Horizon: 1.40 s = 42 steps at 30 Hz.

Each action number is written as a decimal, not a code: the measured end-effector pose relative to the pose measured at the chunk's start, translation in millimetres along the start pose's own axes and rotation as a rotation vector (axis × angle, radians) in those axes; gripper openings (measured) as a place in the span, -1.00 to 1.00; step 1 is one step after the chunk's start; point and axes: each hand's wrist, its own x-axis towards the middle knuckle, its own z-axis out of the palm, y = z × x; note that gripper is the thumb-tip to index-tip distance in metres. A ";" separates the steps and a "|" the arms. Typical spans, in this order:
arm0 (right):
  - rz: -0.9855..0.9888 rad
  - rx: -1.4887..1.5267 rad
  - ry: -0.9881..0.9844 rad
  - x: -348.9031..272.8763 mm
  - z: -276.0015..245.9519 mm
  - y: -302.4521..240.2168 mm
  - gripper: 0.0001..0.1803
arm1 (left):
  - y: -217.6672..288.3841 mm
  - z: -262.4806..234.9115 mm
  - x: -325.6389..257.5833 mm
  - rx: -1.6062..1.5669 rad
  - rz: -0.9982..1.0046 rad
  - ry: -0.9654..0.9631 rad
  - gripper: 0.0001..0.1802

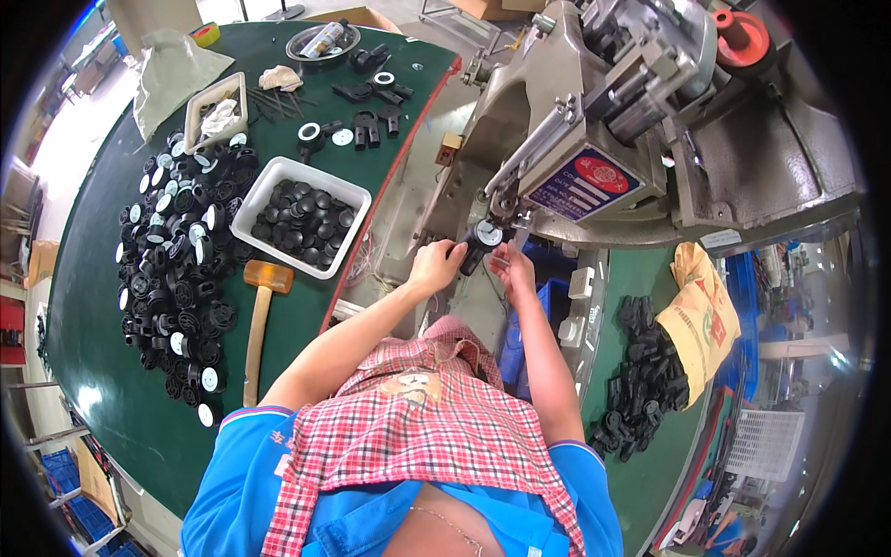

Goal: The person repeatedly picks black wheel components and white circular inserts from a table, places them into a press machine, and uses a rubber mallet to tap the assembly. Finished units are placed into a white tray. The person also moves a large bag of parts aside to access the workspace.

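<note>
My left hand (434, 266) and my right hand (513, 269) both grip a small black part with a white round face (481, 243), holding it up under the nose of a grey bench machine (594, 121). The part sits just below the machine's tool tip. My forearms reach up from a blue shirt and a red checked apron.
A white tray of black caps (302, 215) and a large heap of black-and-white parts (181, 269) lie on the green table at my left. A wooden-handled mallet (258, 320) lies beside them. Black finished parts (645, 371) and a yellow bag (705, 316) sit at my right.
</note>
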 end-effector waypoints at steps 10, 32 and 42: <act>-0.587 -1.093 0.193 59.4 -3.8 31.8 -0.70 | 22.6 -26.5 -12.5 -0.095 0.131 0.066 -0.62; -1.354 -1.877 0.240 133.2 -25.6 16.7 -0.58 | -70.8 -173.4 -228.8 0.741 -0.350 0.897 -0.70; -0.676 -1.615 -0.117 211.9 -93.4 78.4 -0.70 | -16.8 -158.4 -95.8 0.561 -0.071 0.828 -0.76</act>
